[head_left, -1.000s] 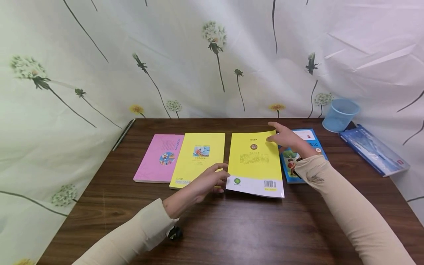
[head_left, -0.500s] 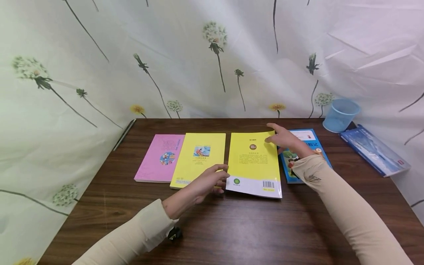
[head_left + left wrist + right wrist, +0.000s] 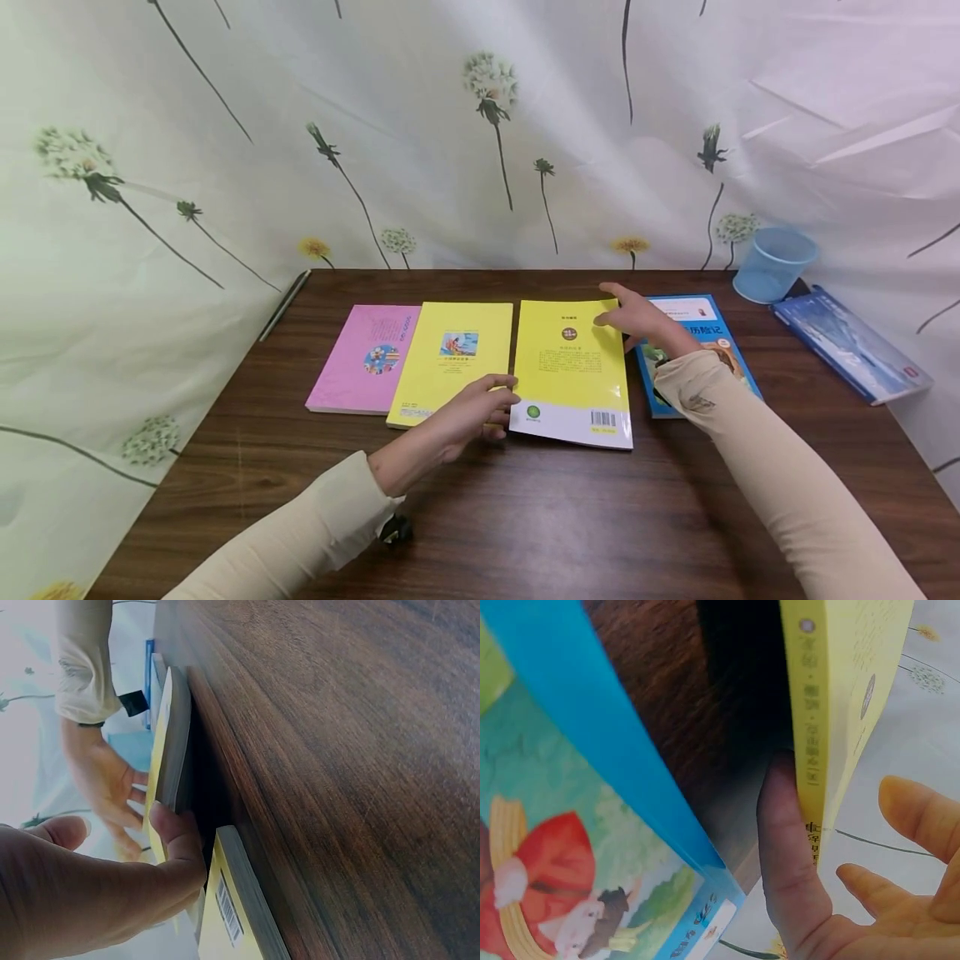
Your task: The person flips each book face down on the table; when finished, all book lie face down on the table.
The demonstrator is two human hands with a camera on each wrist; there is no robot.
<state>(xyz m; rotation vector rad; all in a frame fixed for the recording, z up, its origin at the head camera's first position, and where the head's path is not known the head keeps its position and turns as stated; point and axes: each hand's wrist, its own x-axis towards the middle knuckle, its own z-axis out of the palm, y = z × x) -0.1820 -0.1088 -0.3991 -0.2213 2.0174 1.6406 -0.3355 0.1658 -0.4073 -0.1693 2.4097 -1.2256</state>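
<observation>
A yellow book (image 3: 570, 367) with a white lower band lies back cover up between the two hands. Dark shadow shows beneath it in the left wrist view, where its left side stands above the wood. My left hand (image 3: 468, 412) has its fingertips at the book's lower left edge, thumb (image 3: 66, 831) apart from the cover. At the upper right of the book is my right hand (image 3: 648, 321); one finger (image 3: 786, 847) lies against the printed spine and the others spread loosely. Immediately left sits a second yellow book (image 3: 453, 342), partly behind my left hand.
A pink book (image 3: 360, 358) lies at the far left of the row. On the right are a blue children's book (image 3: 701, 312), partly under my right arm, and a blue-white book (image 3: 851, 346). A light blue cup (image 3: 776, 262) stands behind on the dark wooden table (image 3: 525, 517).
The yellow book between the hands has slid slightly left, toward the second yellow book, with the right hand moving along. More of the blue children's book now shows. My left hand stays nearly still.
</observation>
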